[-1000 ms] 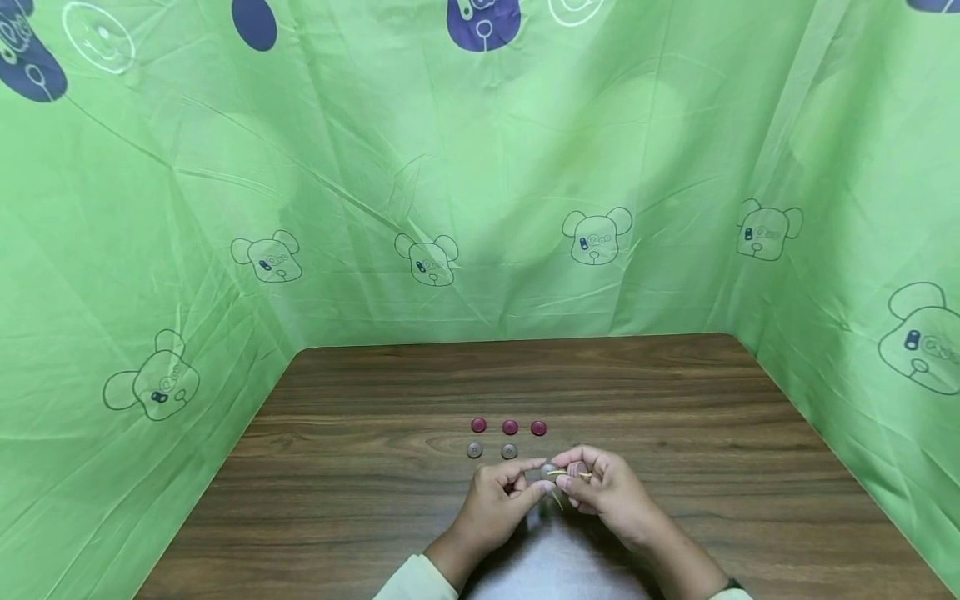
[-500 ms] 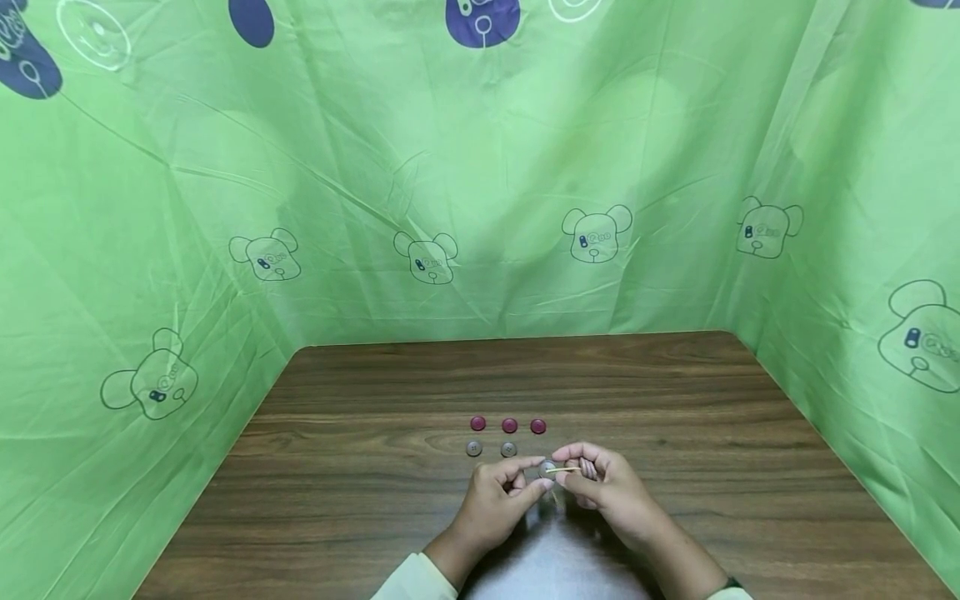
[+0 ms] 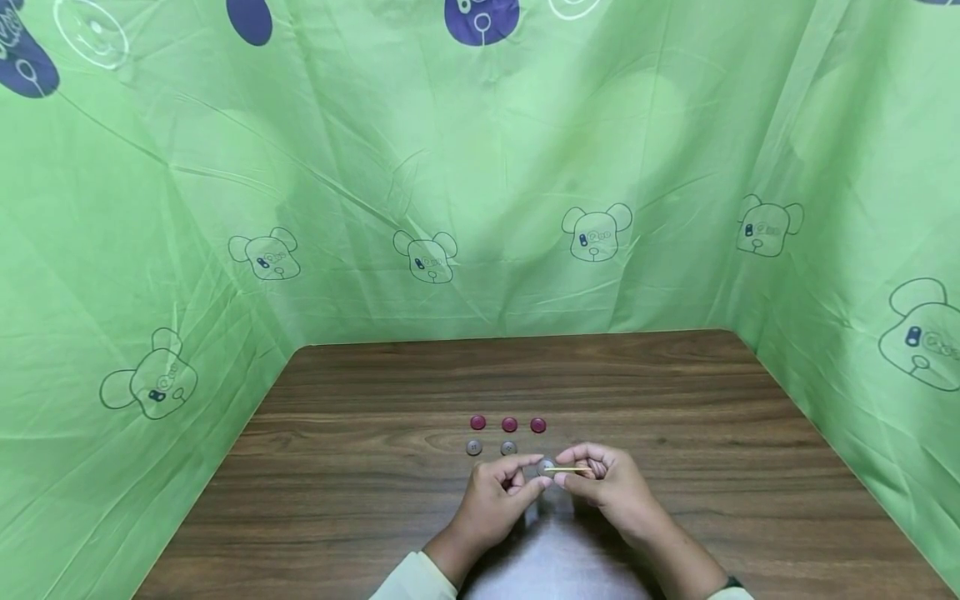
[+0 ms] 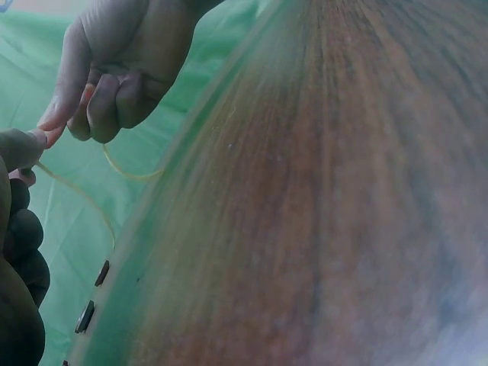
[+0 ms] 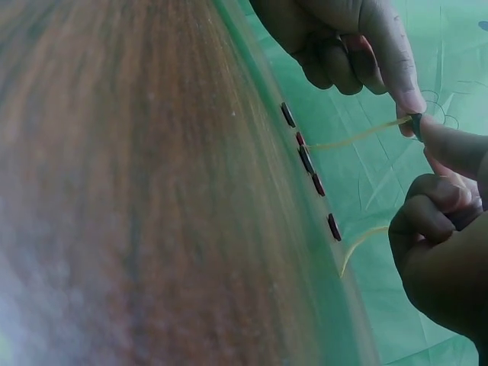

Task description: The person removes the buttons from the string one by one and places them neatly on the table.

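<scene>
Between thumb and index finger, my left hand (image 3: 489,503) pinches a grey-brown button (image 3: 544,463) above the table. A thin yellow cord (image 3: 567,469) runs straight from the button's face to my right hand (image 3: 613,485). The right hand's curled fingers hold the cord, while its thumb and index tips lie close to the button. In the right wrist view the button (image 5: 416,126) appears edge-on between the two hands. One length of cord (image 5: 351,140) trails on the left hand's side; another hangs from the right hand's curled fingers. How the cord passes through the button's holes is too small to tell.
Beyond the hands, three dark red buttons (image 3: 509,424) lie in a row on the wooden table (image 3: 360,467). Two grey-brown buttons (image 3: 474,447) lie in front of them. Green printed fabric (image 3: 510,167) encloses the table's back and sides.
The cord between button and right hand has pulled straight, and the tail below the button has gone from the head view. My right hand has shifted slightly right; the left hand stays nearly still.
</scene>
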A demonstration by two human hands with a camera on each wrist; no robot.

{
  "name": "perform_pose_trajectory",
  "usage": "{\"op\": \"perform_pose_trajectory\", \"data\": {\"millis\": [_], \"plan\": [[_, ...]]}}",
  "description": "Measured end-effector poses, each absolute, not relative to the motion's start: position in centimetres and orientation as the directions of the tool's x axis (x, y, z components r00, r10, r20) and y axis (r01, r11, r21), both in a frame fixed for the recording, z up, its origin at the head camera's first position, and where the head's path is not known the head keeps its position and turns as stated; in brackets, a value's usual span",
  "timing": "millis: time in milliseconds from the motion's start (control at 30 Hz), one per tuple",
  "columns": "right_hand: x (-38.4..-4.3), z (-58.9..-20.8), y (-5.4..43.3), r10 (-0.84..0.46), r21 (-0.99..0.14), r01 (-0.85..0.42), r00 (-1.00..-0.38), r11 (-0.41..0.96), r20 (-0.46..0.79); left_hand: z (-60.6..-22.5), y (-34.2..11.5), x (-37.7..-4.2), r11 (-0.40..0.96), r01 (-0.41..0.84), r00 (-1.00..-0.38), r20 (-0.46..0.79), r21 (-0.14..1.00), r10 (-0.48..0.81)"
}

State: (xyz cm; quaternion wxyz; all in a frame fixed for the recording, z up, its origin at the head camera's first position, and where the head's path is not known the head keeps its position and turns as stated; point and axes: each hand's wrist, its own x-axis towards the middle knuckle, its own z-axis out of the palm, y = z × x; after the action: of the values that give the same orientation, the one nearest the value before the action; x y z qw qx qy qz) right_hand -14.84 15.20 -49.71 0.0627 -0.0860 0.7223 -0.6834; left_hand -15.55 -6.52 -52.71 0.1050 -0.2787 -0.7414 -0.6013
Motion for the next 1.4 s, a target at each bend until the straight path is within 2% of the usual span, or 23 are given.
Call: {"op": "perform_pose_trajectory", "data": {"millis": [400,700,933,1133,1400], "plan": [[-14.83,-49.63,15.3,-0.163,-0.997,-0.03,-0.986,0.074,0.018,-52.47,-6.51,-15.41,0.108,0.494,-0.847,0.449,0.863,0.286],[-14.83,-49.47,15.56,-0.205,-0.993,-0.063,-0.978,0.1,0.042,-52.5,-6.54,-15.47,0.123,0.486,-0.853,0.438,0.865,0.284],[-14.89,-49.51,15.37,-0.143,-0.992,0.001,-0.99,0.13,-0.019,-52.75,-6.65,-15.61,0.127,0.477,-0.858,0.429,0.87,0.282],[-14.87,-49.29,15.24,-0.112,-0.99,-0.004,-0.994,0.143,-0.013,-52.69,-6.71,-15.66,0.149,0.46,-0.869,0.409,0.875,0.276],[-14.86,-49.11,15.28,-0.069,-0.992,0.045,-0.996,0.122,-0.054,-52.46,-6.86,-15.6,0.163,0.338,-0.923,0.292,0.927,0.253]]}}
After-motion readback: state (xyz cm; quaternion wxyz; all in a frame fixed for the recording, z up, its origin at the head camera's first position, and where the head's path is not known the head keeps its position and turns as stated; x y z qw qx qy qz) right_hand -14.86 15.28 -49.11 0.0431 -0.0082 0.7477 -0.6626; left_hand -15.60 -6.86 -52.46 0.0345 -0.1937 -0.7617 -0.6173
